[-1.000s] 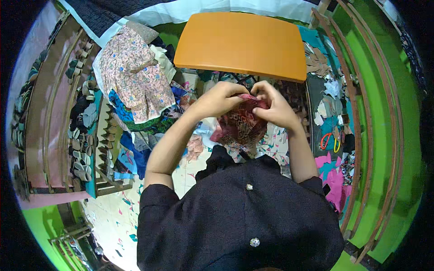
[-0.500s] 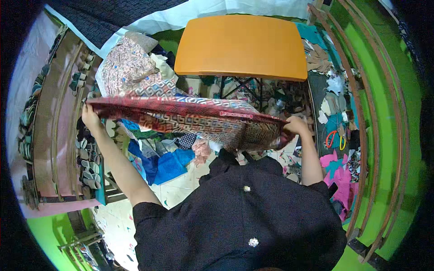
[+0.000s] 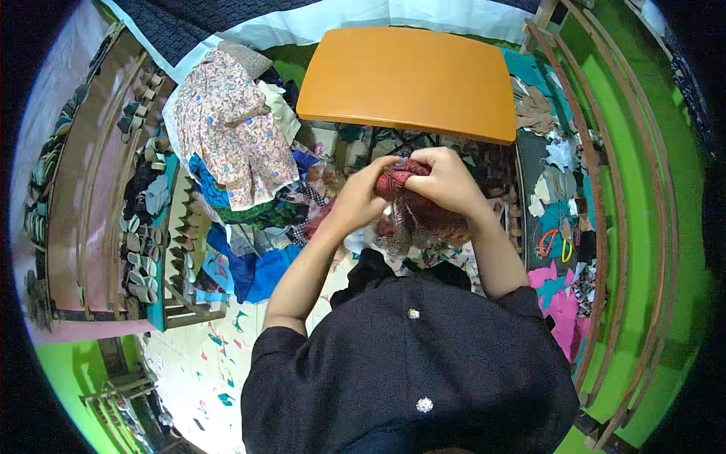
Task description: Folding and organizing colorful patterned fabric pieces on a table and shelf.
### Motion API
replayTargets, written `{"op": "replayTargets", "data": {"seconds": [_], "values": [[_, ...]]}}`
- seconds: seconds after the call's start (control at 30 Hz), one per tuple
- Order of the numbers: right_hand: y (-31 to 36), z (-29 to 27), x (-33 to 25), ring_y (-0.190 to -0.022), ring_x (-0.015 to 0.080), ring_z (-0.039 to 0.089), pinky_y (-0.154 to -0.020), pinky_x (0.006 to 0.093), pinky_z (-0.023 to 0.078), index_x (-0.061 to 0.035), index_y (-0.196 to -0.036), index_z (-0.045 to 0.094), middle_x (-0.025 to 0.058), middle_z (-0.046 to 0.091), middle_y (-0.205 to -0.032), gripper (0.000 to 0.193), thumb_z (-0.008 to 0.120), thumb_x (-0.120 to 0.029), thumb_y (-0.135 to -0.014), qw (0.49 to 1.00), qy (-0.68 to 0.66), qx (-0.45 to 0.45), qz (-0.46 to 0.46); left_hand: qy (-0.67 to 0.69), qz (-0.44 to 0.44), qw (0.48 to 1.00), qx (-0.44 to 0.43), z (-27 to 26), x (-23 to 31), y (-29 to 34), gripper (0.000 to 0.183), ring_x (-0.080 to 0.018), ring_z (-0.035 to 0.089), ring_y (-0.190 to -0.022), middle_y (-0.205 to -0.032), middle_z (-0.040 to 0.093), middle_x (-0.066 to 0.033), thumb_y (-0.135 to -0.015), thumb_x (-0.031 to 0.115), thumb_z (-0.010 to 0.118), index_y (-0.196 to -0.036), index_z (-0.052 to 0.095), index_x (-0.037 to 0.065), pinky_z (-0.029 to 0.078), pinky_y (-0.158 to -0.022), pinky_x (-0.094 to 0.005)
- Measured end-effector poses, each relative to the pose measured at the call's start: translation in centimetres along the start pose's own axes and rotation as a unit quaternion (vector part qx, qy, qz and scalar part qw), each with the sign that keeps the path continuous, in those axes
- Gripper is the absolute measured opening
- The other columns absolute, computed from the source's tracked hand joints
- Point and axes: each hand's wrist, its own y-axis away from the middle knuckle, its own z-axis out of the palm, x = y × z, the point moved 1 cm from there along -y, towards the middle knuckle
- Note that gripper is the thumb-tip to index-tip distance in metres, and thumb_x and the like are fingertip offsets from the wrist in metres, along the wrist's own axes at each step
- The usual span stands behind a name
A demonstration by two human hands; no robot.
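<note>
In front of my chest both hands grip a patterned red and brown cloth point(image 3: 408, 216), bunched at its top edge. My left hand point(image 3: 367, 193) is closed round the left side of the bunch. From the right, my right hand point(image 3: 446, 181) closes on it, the two hands nearly touching. Below them the cloth hangs in loose folds; part of it is hidden by my hands. The far side is an orange table point(image 3: 408, 79). To the left lies a floral cloth point(image 3: 231, 136) on a pile of fabrics.
Left stands a rack with several shoe lasts point(image 3: 144, 265). Blue cloth point(image 3: 265, 276) lies on the tiled floor, strewn with scraps point(image 3: 227, 397). At right, scissors with red and yellow handles point(image 3: 566, 250) and pink pieces point(image 3: 560, 303) lie on a bench beside wooden rails point(image 3: 601, 227).
My hands were wide apart, holding the cloth stretched out sideways. Now they have come together in the middle, with the cloth gathered between them and hanging down.
</note>
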Motion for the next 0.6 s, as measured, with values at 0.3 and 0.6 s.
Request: {"op": "replayTargets", "data": {"seconds": [0.3,0.6], "values": [[1.2,-0.1,10.9,-0.076,0.037,0.058,-0.065,0.0382,0.046,-0.0037,-0.086,0.061,0.0219,0.059,-0.078,0.025,0.057,-0.013,-0.063,0.974,0.171,-0.116,0.092,-0.039,0.088,0.99,0.105,-10.0,4.9,-4.8,0.041,-0.0199,0.06,-0.083,-0.087,0.062,-0.0117,-0.058,-0.012,0.04,-0.093,0.058,-0.001,0.045,-0.078,-0.0276],[5.8,-0.4,24.4,-0.081,0.0276,0.06,-0.073,0.0359,0.044,-0.0121,-0.091,0.065,0.0144,0.064,-0.083,0.032,0.047,-0.008,-0.065,0.957,0.151,0.162,0.186,0.027,0.044,0.923,0.382,-23.1,0.5,-4.8,0.046,-0.0192,0.057,-0.08,-0.094,0.059,-0.0132,-0.06,-0.008,0.032,-0.099,0.057,-0.004,0.043,-0.08,-0.027]]}}
